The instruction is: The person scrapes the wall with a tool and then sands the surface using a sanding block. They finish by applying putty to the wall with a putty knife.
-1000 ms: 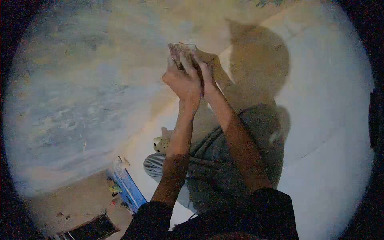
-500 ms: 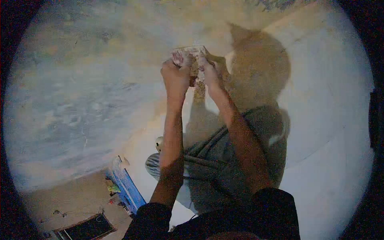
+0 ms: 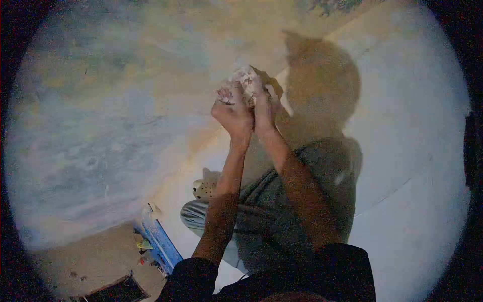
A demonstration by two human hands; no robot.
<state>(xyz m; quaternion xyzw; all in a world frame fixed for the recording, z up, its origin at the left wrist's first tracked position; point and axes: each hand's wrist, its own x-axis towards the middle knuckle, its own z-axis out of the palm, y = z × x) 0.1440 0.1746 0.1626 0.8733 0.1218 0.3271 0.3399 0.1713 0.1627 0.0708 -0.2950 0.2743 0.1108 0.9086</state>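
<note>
Both of my hands are raised close together in front of the painted surface. My left hand (image 3: 234,111) is closed on a crumpled whitish piece with reddish-brown marks (image 3: 245,75), which looks like cloth or a soft wrapper. On its other side my right hand (image 3: 265,103) grips the same piece, thumb along it. The piece is bunched between the fingers, so much of it is hidden, and its exact kind cannot be made out.
A large surface painted in blurred blue and yellow (image 3: 100,126) spreads across the left. My bent leg in grey trousers (image 3: 282,216) lies below my arms, near a perforated clog (image 3: 204,189). A long blue object (image 3: 162,240) and a dark rectangle (image 3: 118,291) are lower left.
Both hands have come closer together and a little lower. The whitish piece, spread between them before, is now folded or bunched up. More of the clog shows.
</note>
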